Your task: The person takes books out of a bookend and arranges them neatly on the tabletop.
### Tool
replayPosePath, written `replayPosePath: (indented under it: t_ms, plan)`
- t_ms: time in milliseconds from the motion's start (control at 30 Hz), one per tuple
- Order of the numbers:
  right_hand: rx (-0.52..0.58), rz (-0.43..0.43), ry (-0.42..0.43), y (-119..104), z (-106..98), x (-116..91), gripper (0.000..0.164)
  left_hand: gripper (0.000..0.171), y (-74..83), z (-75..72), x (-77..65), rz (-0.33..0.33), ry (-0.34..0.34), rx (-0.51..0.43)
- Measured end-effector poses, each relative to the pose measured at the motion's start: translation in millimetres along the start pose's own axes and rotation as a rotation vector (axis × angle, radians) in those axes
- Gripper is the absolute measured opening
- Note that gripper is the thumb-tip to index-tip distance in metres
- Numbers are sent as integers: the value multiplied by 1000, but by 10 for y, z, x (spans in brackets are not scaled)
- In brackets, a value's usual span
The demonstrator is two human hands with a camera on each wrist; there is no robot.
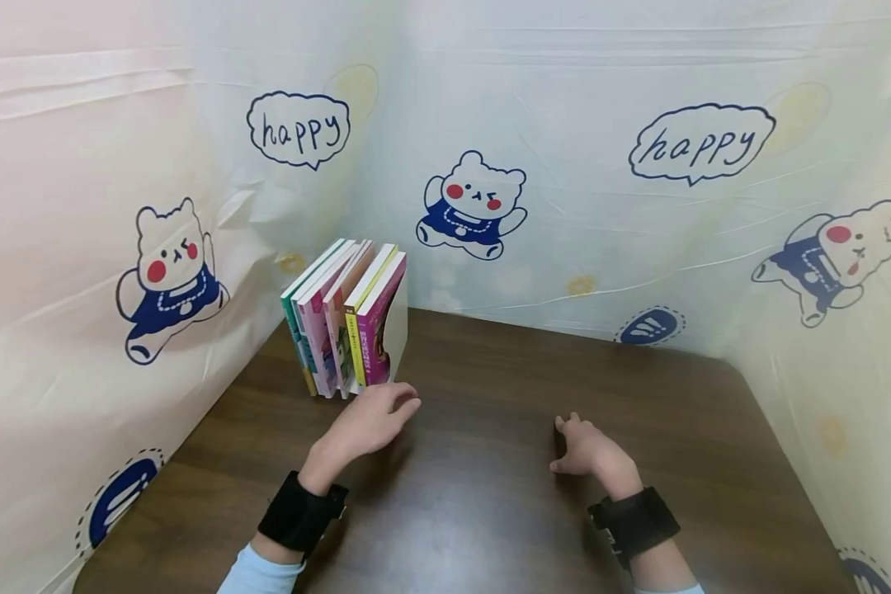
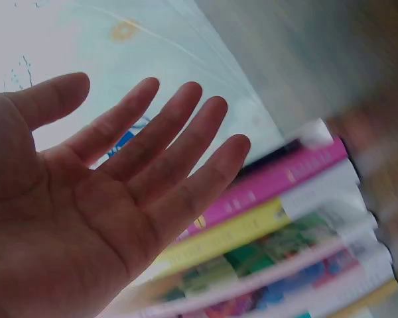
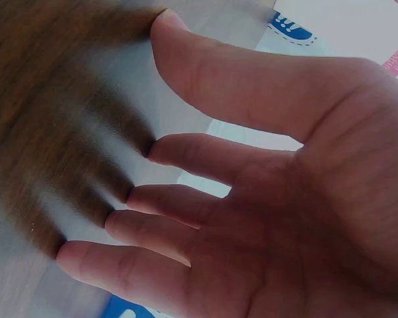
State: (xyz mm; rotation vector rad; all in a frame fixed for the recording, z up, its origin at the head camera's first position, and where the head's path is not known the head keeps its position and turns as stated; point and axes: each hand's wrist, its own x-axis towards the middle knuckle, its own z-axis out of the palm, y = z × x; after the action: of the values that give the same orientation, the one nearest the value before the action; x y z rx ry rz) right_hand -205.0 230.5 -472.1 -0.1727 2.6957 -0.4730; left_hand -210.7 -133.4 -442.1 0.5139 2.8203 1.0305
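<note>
A row of several upright books (image 1: 341,322) stands at the back left of the table, spines toward me. Their covers show green, pink, yellow and magenta. My left hand (image 1: 374,417) hovers just in front of the right end of the row, fingers loosely extended and nothing held. In the left wrist view, its palm (image 2: 73,218) is bare beside the magenta book (image 2: 272,185) and the yellow book (image 2: 232,228). Over on the right, my right hand (image 1: 582,450) has its fingertips on the tabletop, fingers spread. The right wrist view shows that palm (image 3: 292,225) holding nothing.
The dark brown wooden table (image 1: 475,478) has a rounded far right corner. A pale curtain (image 1: 579,231) printed with bears and "happy" bubbles hangs round its back and sides. Black bands (image 1: 302,513) circle both wrists.
</note>
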Motion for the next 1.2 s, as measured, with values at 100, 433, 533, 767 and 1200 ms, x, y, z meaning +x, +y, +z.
replayPosePath:
  t_ms: [100, 433, 533, 767, 1200]
  plan:
    - [1, -4, -2, 5, 4, -6, 79, 22, -93, -60, -77, -23, 62, -30]
    - [0, -7, -3, 5, -29, 10, 80, 25, -376, -340, -224, -153, 200, -61]
    - [-3, -2, -2, 9, -28, 15, 80, 28, -443, -460, -255, -258, 246, -44]
    - [-12, -16, -1, -2, -20, -2, 78, 29, -627, -624, -321, -385, 398, 13]
    - [-48, -18, -15, -78, 35, -41, 69, 35, -826, -655, -128, -325, 582, -27]
